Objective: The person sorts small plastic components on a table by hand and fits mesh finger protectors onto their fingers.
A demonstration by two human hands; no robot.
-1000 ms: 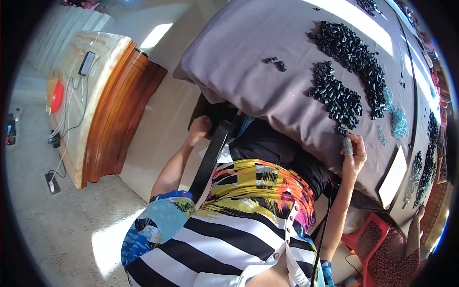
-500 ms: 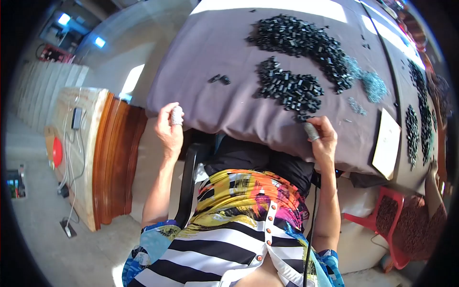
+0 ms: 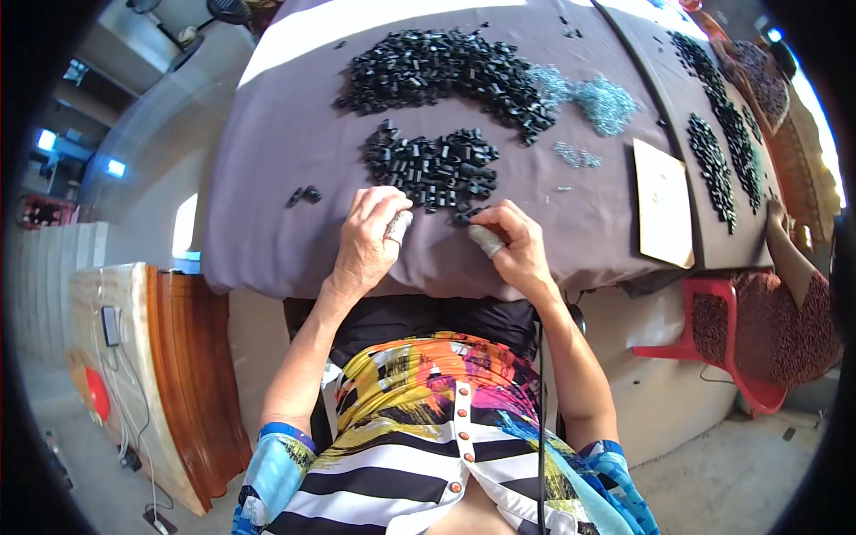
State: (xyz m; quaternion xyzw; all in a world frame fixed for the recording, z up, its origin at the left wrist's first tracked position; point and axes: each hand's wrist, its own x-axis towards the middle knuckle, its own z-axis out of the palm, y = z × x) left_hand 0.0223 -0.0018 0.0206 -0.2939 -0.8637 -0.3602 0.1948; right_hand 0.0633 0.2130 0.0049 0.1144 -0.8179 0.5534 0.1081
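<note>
Two loose heaps of small black tube-shaped pieces face me in the head view, the near heap (image 3: 432, 165) and a bigger far heap (image 3: 428, 67), both on a mauve-grey cloth (image 3: 267, 241) over the table. My right hand (image 3: 517, 248), a grey wrap (image 3: 486, 239) round one digit, is pinched narrow on what looks like one small black piece (image 3: 464, 217) at the near heap's lower edge. My left hand (image 3: 367, 239) curls beside the heap's lower left corner, also with a grey wrap (image 3: 399, 226); its fingertips are hidden, so I cannot tell whether it holds anything. I take the wraps as guards for skin that keeps gripping hard bits, and the near heap as set close to spare my reach. Two stray black pieces (image 3: 304, 196) lie apart, leftward. Cloth gives me room between my hands and towards the near edge; to the right, a pale rectangular board (image 3: 662, 203) limits sideways sweep, and heaped teal glassy bits (image 3: 606, 105) sit beyond.
</note>
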